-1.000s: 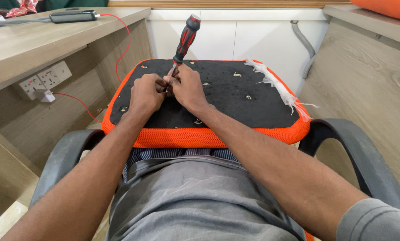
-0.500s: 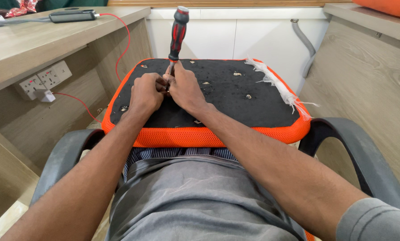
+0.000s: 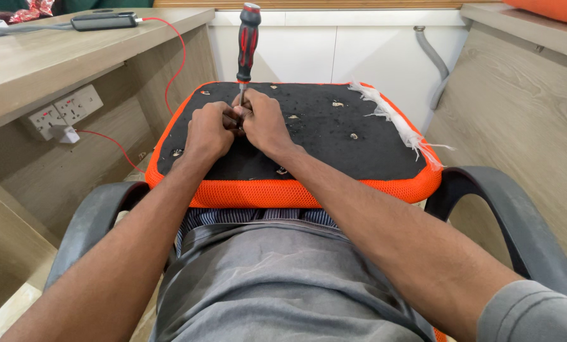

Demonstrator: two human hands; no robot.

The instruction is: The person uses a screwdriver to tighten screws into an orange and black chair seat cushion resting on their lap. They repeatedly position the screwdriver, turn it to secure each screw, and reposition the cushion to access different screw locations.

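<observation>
An orange seat cushion (image 3: 296, 192) lies upside down across my lap, its black underside (image 3: 353, 158) facing up. A screwdriver (image 3: 248, 41) with a red and black handle stands almost upright on that underside, near the far left. My left hand (image 3: 209, 130) and my right hand (image 3: 266, 121) are pressed together low around its metal shaft, fingers closed. The tip and whatever it touches are hidden between my fingers. Small metal fasteners (image 3: 354, 135) dot the black fabric.
A frayed white strip (image 3: 391, 120) hangs off the cushion's right edge. Black chair armrests (image 3: 505, 215) (image 3: 93, 221) flank my lap. At the left are a wooden desk (image 3: 56, 57), a wall socket (image 3: 65, 111) and a red cable (image 3: 176, 57). A wooden panel (image 3: 524, 107) stands at the right.
The screwdriver handle has swung from leaning right to nearly upright. Both hands have stayed in place around the shaft.
</observation>
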